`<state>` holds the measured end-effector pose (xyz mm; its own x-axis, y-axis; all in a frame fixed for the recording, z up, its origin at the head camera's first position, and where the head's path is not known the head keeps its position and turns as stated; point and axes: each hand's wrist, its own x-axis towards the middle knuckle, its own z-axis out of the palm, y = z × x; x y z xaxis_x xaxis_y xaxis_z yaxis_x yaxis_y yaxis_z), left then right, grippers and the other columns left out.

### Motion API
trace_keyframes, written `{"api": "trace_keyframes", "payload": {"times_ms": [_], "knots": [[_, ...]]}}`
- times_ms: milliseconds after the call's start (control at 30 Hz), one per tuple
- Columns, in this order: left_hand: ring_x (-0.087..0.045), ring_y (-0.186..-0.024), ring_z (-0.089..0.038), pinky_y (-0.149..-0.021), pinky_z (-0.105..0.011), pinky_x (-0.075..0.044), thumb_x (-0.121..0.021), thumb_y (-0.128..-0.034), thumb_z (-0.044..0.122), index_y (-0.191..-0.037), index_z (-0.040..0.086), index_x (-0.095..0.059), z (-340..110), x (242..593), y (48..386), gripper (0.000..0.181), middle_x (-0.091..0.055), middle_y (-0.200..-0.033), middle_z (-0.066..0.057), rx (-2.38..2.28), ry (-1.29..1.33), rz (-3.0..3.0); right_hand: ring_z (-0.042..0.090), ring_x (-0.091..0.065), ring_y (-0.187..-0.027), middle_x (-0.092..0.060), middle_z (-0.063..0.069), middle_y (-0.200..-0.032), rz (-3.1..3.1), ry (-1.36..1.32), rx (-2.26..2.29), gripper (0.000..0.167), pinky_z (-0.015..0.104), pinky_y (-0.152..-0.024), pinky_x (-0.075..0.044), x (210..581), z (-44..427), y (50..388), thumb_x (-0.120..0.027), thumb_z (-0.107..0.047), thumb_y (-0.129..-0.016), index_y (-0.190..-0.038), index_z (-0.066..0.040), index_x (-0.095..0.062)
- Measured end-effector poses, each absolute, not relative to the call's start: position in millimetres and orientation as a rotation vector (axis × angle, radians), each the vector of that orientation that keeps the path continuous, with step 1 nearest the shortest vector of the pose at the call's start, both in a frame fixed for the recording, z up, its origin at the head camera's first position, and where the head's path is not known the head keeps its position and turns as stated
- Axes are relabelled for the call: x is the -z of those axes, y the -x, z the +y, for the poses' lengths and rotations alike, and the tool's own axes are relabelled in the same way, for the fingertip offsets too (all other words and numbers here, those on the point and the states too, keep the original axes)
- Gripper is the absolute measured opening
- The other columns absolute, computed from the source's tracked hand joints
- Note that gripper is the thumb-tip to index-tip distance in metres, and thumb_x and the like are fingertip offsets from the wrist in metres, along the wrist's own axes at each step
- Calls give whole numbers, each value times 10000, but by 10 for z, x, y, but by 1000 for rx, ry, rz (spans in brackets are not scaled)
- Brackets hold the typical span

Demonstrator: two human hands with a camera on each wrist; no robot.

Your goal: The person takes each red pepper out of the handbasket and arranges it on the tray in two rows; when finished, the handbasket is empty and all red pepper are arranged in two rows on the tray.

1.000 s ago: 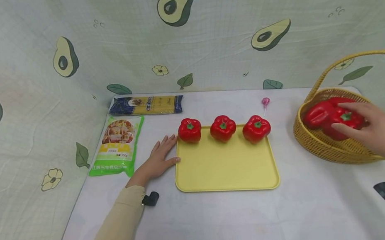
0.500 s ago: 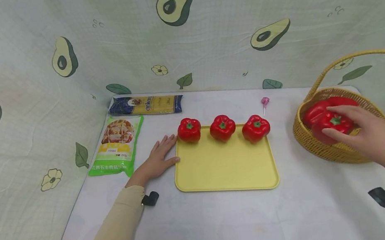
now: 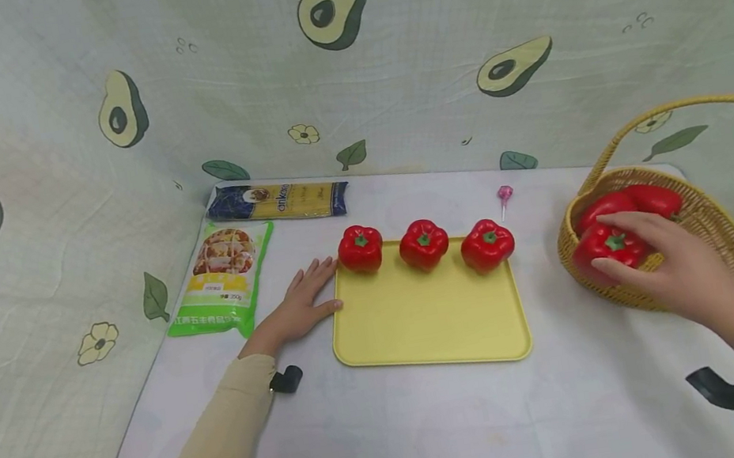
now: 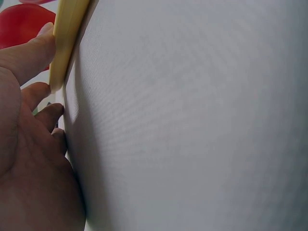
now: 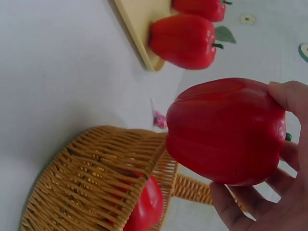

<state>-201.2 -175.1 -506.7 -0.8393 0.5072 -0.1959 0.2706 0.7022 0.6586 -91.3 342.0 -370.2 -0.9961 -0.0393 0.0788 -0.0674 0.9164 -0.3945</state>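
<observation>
My right hand grips a red bell pepper between thumb and fingers, holding it over the left rim of a wicker basket. More red peppers lie inside the basket, partly behind the hand. On the left, my left hand rests flat on the table with fingers spread, its thumb and fingertips at the left edge of a yellow tray. Three red bell peppers stand in a row along the tray's far side: a left one, a middle one and a right one.
A pink lollipop lies behind the tray's right corner. At the back left are a blue and yellow pasta pack and a green food bag. The basket's tall handle arches over it. A patterned cloth hangs behind the table.
My right hand has lifted the bell pepper from among the others in the basket and carried it left to the basket's rim. The left hand and tray have stayed still.
</observation>
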Motion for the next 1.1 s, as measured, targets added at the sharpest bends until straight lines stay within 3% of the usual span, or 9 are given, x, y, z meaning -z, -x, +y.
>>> {"api": "trace_keyframes", "payload": {"times_ms": [300, 833, 1100], "knots": [[28, -1574, -212, -1268, -431, 65, -615, -1014, 405, -1646, 187, -179, -1743, 5057, 2013, 798, -126, -1708, -15, -896, -619, 2553, 489, -425, -1240, -490, 252, -1410, -2976, -166, -672, 750, 743, -785, -525, 3780, 3275, 870, -888, -283, -797, -1435, -115, -534], [24, -1574, -230, -1267, -448, 62, -615, -1016, 399, -1646, 178, -181, -1740, 5067, 2013, 796, -126, -1708, -31, -884, -615, 2558, 439, -502, -1223, -553, 197, -1382, -2964, -308, -737, 672, 710, -855, -520, 3952, 2958, 859, -863, -339, -828, -1399, -129, -576], [9, -1574, -253, -1267, -458, 56, -629, -1011, 372, -1643, 158, -193, -1742, 5047, 1999, 797, -140, -1705, -55, -900, -633, 2568, 407, -508, -1236, -559, 165, -1383, -2978, -328, -777, 666, 652, -831, -570, 4009, 2795, 864, -867, -326, -824, -1397, -144, -581]]}}
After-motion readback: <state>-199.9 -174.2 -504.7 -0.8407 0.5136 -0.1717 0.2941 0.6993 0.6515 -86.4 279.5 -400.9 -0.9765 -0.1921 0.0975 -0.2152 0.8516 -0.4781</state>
